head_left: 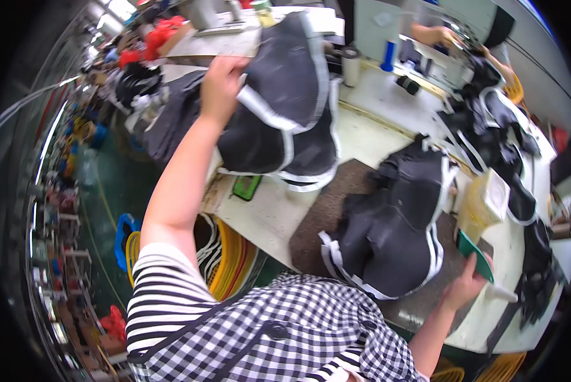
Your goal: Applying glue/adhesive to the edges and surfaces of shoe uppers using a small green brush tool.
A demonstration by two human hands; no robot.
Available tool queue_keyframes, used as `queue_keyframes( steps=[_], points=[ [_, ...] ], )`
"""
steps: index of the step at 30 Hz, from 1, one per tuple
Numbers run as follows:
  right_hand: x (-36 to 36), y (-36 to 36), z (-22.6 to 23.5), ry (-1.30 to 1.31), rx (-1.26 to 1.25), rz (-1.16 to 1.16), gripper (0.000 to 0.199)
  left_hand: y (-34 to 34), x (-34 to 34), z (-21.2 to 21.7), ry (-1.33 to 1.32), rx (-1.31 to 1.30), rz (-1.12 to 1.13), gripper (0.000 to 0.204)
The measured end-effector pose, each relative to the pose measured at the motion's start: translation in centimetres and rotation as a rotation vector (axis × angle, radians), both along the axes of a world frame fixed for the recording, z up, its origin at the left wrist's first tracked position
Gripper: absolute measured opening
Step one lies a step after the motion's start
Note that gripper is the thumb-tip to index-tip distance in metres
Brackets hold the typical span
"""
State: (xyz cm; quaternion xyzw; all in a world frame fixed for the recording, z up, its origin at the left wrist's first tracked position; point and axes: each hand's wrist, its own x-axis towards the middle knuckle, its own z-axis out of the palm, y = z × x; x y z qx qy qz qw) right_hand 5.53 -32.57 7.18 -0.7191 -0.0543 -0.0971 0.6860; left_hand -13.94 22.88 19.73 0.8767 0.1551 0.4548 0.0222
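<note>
White worktable, black panel in left hand, extending rightward

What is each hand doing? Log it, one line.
left hand: holds white-edged black fabric piece | right hand: holds flat green object | nearby: yellowish translucent container, white-edged black fabric pile

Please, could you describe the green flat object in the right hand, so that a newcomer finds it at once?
On the pale worktable, find the black pieces with white edging in front of the person. Just to their right, the person's right hand holds the green object, next to a yellowish container. Its flat shape and solid green colour set it apart from both neighbours.
</note>
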Motion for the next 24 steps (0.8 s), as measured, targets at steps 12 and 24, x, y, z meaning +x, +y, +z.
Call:
queue_keyframes(
  steps=[12,24],
  points=[
    [8.0,-2.2,-2.5,-0.075,-0.491,-0.091,0.015,-18.1,-1.6,-8.0,0.355,-0.766,-0.349,0.022],
    [8.2,-4.7,-5.6,0.202,-0.384,-0.083,0.022,-27.2,1.7,-11.2,0.830,-0.466,-0.807,0.030]
  ],
)
